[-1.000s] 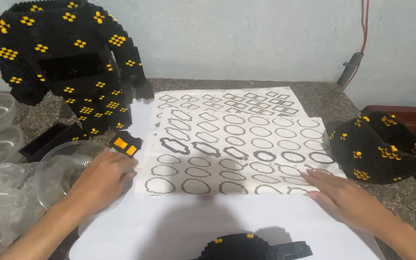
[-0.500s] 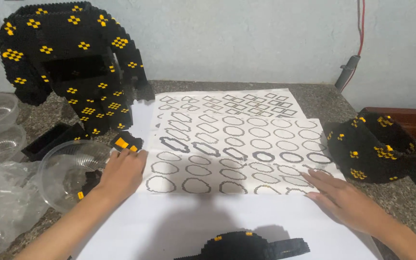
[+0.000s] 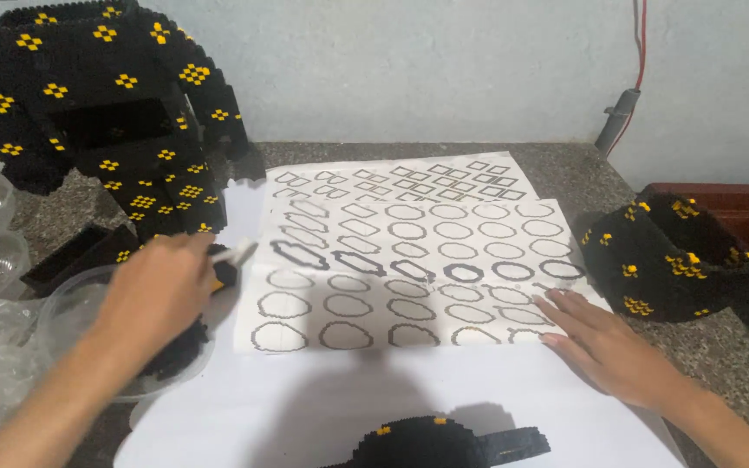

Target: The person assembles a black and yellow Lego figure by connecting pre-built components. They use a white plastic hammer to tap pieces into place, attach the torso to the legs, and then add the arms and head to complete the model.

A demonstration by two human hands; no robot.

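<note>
Change: my left hand (image 3: 153, 290) has moved from the printed diagram sheet (image 3: 409, 260) to the clear plastic bowl (image 3: 67, 303) at lower left, fingers curled; contents unclear. Right hand (image 3: 604, 342) stays flat, open, pinning the sheet.

Count: three black-and-yellow brick assemblies, two diagram sheets, on the desk (image 3: 565, 165).

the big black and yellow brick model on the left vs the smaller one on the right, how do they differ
The big brick model stands tall at the back left, above the left hand; the smaller brick model sits low at the right, beyond the right hand. The big one has many yellow diamond clusters; the smaller one shows fewer, more scattered yellow spots. The big one looks blocky; the smaller one is rounded and hollowed. Both are black bricks with yellow accents.
</note>
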